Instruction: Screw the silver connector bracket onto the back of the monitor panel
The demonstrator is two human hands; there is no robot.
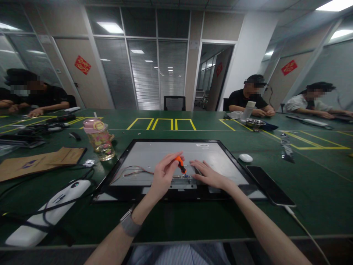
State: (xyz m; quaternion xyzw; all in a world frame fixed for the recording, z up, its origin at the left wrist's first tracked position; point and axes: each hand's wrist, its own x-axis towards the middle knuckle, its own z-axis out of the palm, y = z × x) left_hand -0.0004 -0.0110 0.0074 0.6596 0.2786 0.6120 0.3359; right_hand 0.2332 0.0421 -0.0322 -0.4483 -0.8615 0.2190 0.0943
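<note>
A flat display panel [215, 154] lies face down on the green table in front of me, grey metal back up, black frame around it. My left hand [162, 176] is closed on a small orange-handled screwdriver [180, 164], its tip down at the narrow circuit strip [179, 180] near the panel's front edge. My right hand [208, 174] lies flat on the panel beside the strip, fingers stretched out, holding nothing. Thin coloured wires [135, 170] run across the panel's left part. A grey watch band sits on my left wrist.
A pink-lidded bottle [99, 140] stands at the panel's left, brown card [41, 160] and a white device with black cables [46, 211] nearer me. A white oval object [245, 158] and a black phone [268, 185] lie right. Three people sit at the far side.
</note>
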